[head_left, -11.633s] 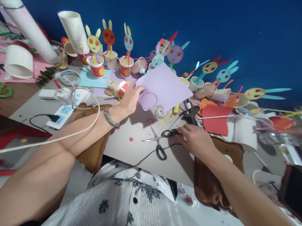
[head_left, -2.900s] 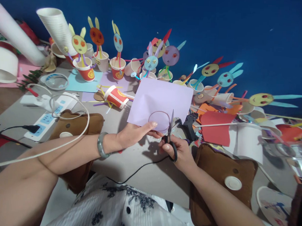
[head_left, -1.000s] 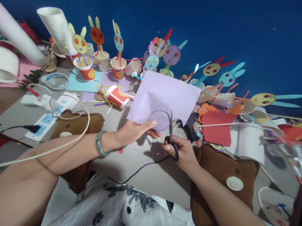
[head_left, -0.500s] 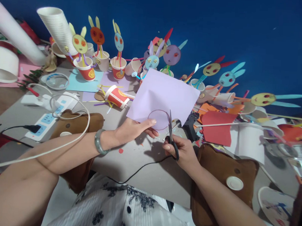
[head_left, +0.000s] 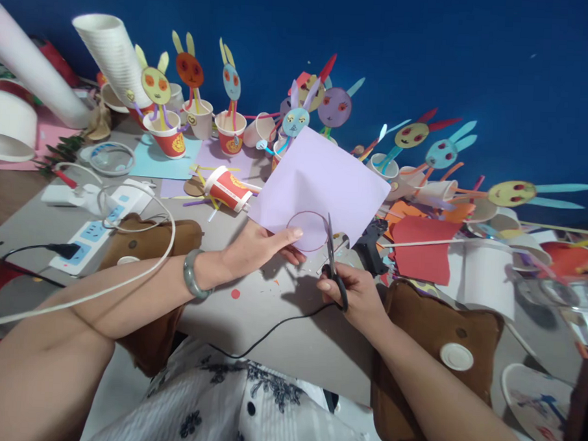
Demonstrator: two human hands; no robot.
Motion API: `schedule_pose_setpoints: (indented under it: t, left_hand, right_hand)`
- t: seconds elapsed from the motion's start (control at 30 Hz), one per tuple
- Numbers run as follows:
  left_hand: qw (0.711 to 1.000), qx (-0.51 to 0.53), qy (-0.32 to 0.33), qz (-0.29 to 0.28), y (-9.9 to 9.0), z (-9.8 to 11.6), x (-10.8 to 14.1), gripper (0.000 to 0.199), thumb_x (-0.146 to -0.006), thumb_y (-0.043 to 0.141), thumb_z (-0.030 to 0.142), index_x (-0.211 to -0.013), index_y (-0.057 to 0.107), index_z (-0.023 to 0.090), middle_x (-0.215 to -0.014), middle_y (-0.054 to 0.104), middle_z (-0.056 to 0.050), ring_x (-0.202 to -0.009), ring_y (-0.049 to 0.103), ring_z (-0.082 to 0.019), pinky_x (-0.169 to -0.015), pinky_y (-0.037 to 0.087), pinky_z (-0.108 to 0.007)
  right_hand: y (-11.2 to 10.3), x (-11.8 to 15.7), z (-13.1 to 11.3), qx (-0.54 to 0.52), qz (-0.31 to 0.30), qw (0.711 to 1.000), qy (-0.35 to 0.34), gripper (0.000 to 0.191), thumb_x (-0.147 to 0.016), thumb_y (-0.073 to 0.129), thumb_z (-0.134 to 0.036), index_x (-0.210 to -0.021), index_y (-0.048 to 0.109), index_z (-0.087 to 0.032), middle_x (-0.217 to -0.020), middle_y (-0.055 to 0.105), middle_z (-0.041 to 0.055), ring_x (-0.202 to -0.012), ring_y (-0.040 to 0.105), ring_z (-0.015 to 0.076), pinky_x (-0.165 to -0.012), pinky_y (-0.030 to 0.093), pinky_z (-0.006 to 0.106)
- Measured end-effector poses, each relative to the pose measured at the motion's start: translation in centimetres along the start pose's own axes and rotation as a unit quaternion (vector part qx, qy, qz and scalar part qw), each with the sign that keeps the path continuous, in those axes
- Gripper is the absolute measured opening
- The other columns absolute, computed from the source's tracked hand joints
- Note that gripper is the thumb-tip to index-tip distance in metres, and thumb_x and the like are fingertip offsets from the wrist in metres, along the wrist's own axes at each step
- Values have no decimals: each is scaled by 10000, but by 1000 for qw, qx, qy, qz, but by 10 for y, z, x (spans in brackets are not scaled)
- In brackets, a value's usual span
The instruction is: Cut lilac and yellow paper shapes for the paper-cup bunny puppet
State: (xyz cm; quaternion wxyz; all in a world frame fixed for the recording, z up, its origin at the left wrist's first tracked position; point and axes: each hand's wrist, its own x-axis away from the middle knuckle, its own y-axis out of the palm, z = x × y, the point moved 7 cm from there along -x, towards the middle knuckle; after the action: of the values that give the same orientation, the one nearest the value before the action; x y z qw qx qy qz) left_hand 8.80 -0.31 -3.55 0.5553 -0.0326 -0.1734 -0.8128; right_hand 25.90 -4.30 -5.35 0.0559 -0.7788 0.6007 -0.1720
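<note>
- The step in hand, as I judge it, is cutting along the line of the drawn circle [head_left: 310, 231] on the purple sheet [head_left: 325, 176].
- This sheet is in the air above the grey table [head_left: 265, 317], tilted, in front of the row of cups with paper rabbit heads; the circle lies near its lower edge, the one toward the person.
- The left hand [head_left: 258, 251] has a narrow pinch on the sheet: the thumb lies on top, over the left part of the circle, and other fingers are seen below the edge.
- The right hand [head_left: 356, 295] is closed around the handles of the scissors [head_left: 331, 254], and the blades point away from the person.
- The blades are at the right side of the circle, very close to its line; how wide they are open, and how much is already cut, I cannot tell.
- The next move, in my opinion, calls for small bites of the blades, while the left hand turns the sheet little by little so that the curve meets them.
- It also asks for care with the left thumb, because it rests on the same circle; the sheet is thin and may bend if the pinch becomes loose.
</note>
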Motion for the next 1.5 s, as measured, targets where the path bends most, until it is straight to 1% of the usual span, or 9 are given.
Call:
schedule_pose_setpoints:
  t: [0.2,0.37,0.47,0.7,0.83,1.07,1.23,1.33,1.5]
  left_hand:
    - [1000,3,-5,-8,2,-1,0,353,-832,697,426,-702,690,98,-676,729,-88,-601,691,-148,-609,592,-253]
    - [1000,8,-2,-7,2,3,1,347,-826,701,413,-682,678,98,-632,712,-77,-549,666,-130,-548,567,-223]
    - [1000,-5,2,-4,1,5,2,351,-824,699,421,-683,675,101,-633,713,-78,-555,671,-134,-533,562,-220]
    - [999,-23,36,7,-2,10,2,331,-825,695,415,-705,667,108,-659,720,-83,-577,692,-147,-529,566,-227]
    - [997,-31,61,22,-5,13,0,320,-818,703,422,-724,659,119,-628,705,-57,-529,669,-131,-486,543,-203]
    - [993,-57,95,33,-11,14,-4,314,-814,712,407,-680,667,126,-597,691,-41,-506,652,-126,-500,553,-214]
    - [994,-51,95,33,-10,13,-5,305,-820,705,385,-669,673,122,-584,693,-43,-483,645,-121,-473,534,-201]
    - [994,-50,93,24,-8,13,-4,316,-824,703,390,-667,672,117,-584,697,-53,-496,655,-121,-495,543,-198]
    - [994,-72,86,14,-5,13,-2,304,-830,703,377,-680,671,115,-607,708,-58,-514,666,-119,-490,532,-182]
  right_hand:
    - [-1,0,0,14,6,1000,-12,549,-699,758,-659,-545,514,-191,-450,527,-17,-454,434,107,-467,321,254]
    - [-1,0,2,9,6,1000,-8,543,-692,766,-653,-543,521,-192,-446,530,-18,-448,433,107,-464,320,256]
    - [-1,-1,1,8,7,1000,-5,541,-688,771,-647,-536,521,-192,-443,525,-20,-448,430,106,-464,318,256]
    - [-2,0,-1,17,8,1000,-2,539,-693,768,-640,-525,517,-193,-440,530,-18,-452,432,108,-468,321,257]
    - [-2,0,0,19,9,1000,0,529,-695,768,-634,-524,526,-195,-439,534,-18,-450,438,111,-469,326,262]
    - [-3,-1,0,24,6,1000,-1,513,-703,765,-624,-538,542,-192,-443,528,-16,-456,441,114,-471,326,262]
    - [-2,-1,0,13,3,1000,3,517,-697,773,-613,-536,520,-192,-449,523,-21,-458,428,107,-472,321,254]
    - [-1,-1,1,7,3,1000,3,518,-684,784,-611,-542,522,-188,-453,522,-23,-457,418,101,-466,312,251]
    - [0,-1,4,-12,2,1000,9,535,-679,783,-635,-555,508,-193,-457,501,-33,-452,395,93,-453,298,248]
